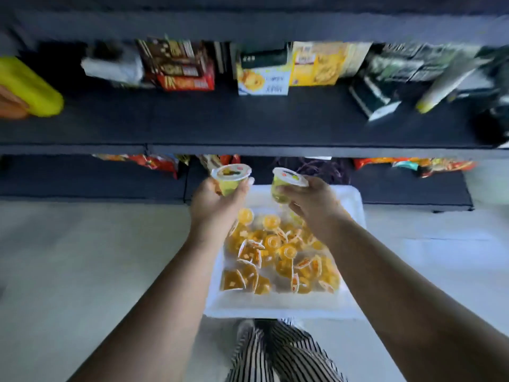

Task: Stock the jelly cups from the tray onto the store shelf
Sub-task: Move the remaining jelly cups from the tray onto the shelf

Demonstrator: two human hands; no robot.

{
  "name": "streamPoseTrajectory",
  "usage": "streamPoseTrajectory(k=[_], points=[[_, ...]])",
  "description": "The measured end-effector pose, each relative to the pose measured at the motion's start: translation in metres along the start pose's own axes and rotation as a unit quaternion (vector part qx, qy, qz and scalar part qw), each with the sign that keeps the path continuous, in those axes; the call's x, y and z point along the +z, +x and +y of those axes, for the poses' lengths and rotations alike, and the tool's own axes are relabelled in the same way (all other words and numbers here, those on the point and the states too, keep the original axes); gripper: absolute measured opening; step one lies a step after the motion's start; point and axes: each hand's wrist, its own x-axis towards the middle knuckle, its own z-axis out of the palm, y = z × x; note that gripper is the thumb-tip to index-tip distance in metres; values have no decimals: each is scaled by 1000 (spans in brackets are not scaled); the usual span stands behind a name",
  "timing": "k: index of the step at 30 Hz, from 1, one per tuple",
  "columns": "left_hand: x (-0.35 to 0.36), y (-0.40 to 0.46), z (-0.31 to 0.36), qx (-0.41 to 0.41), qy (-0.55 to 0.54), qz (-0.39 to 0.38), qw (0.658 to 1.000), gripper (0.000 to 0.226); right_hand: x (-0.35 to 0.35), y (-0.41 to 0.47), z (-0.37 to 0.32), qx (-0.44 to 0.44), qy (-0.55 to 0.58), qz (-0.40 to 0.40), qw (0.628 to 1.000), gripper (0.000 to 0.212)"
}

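Two jelly cups in hand: left cup [230, 178] clamped in my left grip [217, 201], right cup [286, 184] clamped in my right grip [311, 202], both held above the far edge of the tray [349, 199]. Remaining heap [281, 255]: many, filling the tray's middle. Shelf [248, 125] front: bare, no jelly cups visible there. Stocking judged barely begun.

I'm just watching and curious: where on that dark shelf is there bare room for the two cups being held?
The front strip of the shelf lies bare, ahead of the red box and the yellow box. The back row is crowded. Left hand and right hand each hold a cup above the tray.
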Motion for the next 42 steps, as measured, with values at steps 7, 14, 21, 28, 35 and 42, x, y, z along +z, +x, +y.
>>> streamPoseTrajectory(k=[7, 14, 21, 28, 35, 42], points=[[-36, -76, 130, 135, -52, -81, 986, 11, -51, -124, -121, -111, 142, 23, 983, 6], [-56, -133, 225, 244, -84, -138, 956, 11, -106, -233, -177, -220, 164, 59, 960, 15], [-28, -191, 313, 305, -155, -218, 914, 11, -184, -304, -214, -325, 205, 100, 918, 4], [66, -253, 381, 337, -179, -273, 883, 37, -306, -323, -225, -364, 202, 118, 902, 7], [206, -314, 443, 311, -214, -289, 880, 10, -452, -333, -240, -369, 77, 174, 910, 11], [270, -334, 498, 319, -220, -234, 891, 41, -545, -319, -257, -393, 64, 151, 905, 9]])
